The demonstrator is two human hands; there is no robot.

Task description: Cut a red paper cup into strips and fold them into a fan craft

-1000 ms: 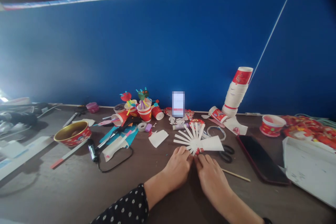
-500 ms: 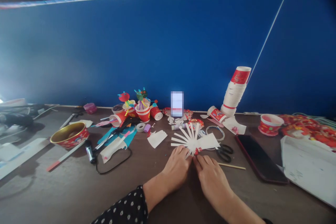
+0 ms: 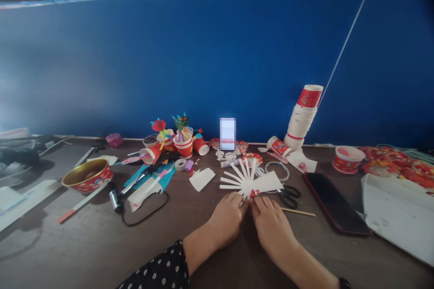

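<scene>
A paper cup cut into strips [image 3: 247, 184] lies splayed like a fan on the table, white inside up, with a scrap of red print near its close edge. At that near edge my left hand [image 3: 228, 216] is closed, its fingers bent over the paper. My right hand [image 3: 273, 226] presses its fingertips together on the same edge, thumb close to the left one. The exact pinch is hidden beneath the fingers. A wide white paper piece [image 3: 269, 182] reaches out to the right above my right hand. Black-handled scissors [image 3: 289, 196] and a thin wooden stick [image 3: 298, 212] lie beside it.
A dark phone [image 3: 335, 203] and a white sheet [image 3: 396, 216] lie right. Stacked paper cups [image 3: 301, 119] lean near the blue partition [image 3: 169, 54]. Cups with paper figures [image 3: 183, 145], a tape roll [image 3: 180, 164], a gold-lined bowl [image 3: 88, 174] and a glue gun [image 3: 115, 199] stand left.
Both hands stay at the near edge of the cut cup, with only slight finger movement. The whole view has shifted a little.
</scene>
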